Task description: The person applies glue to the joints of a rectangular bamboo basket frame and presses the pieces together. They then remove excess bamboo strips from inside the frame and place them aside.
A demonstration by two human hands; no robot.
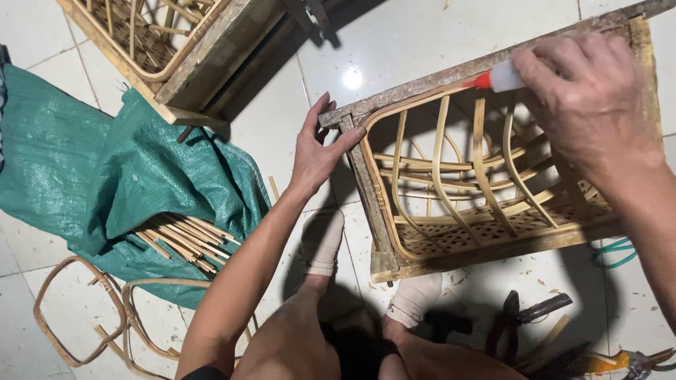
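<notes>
Head view: wooden frame lies tilted on the white tiled floor with a part-woven rattan basket seated inside it. Left hand presses against the frame's near corner, fingers spread apart and flat, clamped on nothing. Right hand is closed around a small white glue bottle; its red nozzle touches the basket rim at the frame's top rail. Green woven sack lies left, carrying rattan strips. Pliers rest below the frame.
</notes>
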